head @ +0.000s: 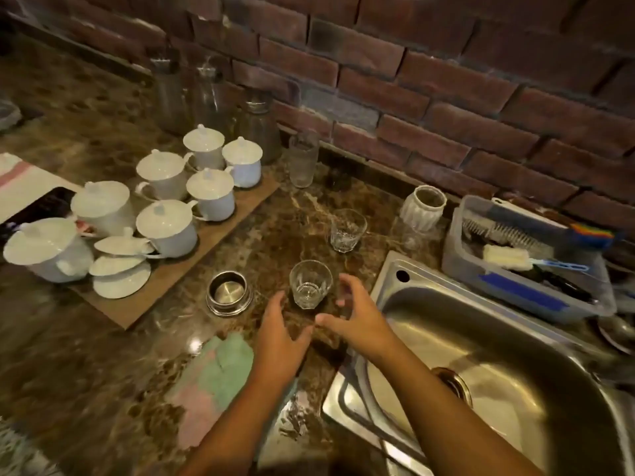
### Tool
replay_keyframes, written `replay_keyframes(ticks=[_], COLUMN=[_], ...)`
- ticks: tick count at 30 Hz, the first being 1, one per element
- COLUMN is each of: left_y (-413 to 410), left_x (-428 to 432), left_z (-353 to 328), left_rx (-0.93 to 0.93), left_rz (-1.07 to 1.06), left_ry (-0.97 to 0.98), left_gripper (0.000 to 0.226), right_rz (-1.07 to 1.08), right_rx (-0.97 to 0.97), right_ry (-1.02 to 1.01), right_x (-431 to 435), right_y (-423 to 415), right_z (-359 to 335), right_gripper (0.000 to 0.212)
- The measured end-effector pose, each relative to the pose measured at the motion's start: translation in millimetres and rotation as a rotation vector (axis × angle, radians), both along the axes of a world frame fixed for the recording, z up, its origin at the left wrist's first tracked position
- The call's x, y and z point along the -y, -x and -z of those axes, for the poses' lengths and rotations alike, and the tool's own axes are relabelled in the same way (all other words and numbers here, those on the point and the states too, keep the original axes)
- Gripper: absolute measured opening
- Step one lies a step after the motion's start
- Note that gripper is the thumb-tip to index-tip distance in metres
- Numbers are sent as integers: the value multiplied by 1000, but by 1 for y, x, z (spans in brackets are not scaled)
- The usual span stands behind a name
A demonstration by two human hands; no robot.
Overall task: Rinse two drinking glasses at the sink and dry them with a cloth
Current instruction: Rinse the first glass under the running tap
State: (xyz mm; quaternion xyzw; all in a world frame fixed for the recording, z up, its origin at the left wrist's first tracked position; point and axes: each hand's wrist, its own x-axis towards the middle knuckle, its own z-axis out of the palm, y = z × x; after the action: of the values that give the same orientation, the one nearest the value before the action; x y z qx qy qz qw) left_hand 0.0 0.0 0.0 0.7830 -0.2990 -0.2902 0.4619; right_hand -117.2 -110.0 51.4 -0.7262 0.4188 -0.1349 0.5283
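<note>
A short clear glass [310, 284] stands upright on the brown marble counter [103, 338], just left of the steel sink [515, 355]. A second short glass [347, 230] stands farther back. My left hand [280, 338] and my right hand [357, 312] flank the near glass with fingers spread; neither touches it. A pastel green and pink cloth [213, 383] lies on the counter beside my left forearm.
A wooden board [165, 276] with several white lidded cups sits at left. A small steel bowl [228, 293] stands beside the near glass. A tall glass [304, 158], bottles, a white ribbed jar [424, 207] and a plastic tub of brushes [522, 255] line the brick wall.
</note>
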Motion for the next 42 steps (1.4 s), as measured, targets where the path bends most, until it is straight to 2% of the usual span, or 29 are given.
replay_keyframes(ticks=[3,7,11,14,16,21,26,29,34,36,38,42], left_y=[-7,-7,-7,-8,-7,3,36,63,119,151,183,240], left_x=[17,34,41,44,43,37,35,40,60,72,83,99], left_z=[13,27,30,28,23,11,-18,-38,-68,-80,-86,-92], left_rx=[-72,-42,-41,-14,12,58,-66,-171,-175,-137,-112,-176], left_rz=[4,-10,-7,-59,-84,4,85,177,335,406,456,488], left_ry=[49,62,101,161,196,169,195,178,175,184,195,115], left_gripper=[95,105,96,73,62,61,65,66,84,86,77,75], right_rz=[12,-6,-41,-60,-73,-73,-74,-79,-95,-73,-7,164], right_rx=[15,20,48,54,63,55,82,73,100,118,131,151], right_ry=[-17,-22,-72,-69,-62,-118,-257,-260,-223,-203,-189,-175], right_x=[10,23,32,38,42,50,56,60,63,63,61,59], right_y=[-18,-28,-35,-37,-35,-10,42,81,155,192,231,322], right_z=[10,27,39,44,43,32,1,-25,-65,-74,-78,-72], right_gripper=[102,106,97,79,77,64,58,56,43,46,54,60])
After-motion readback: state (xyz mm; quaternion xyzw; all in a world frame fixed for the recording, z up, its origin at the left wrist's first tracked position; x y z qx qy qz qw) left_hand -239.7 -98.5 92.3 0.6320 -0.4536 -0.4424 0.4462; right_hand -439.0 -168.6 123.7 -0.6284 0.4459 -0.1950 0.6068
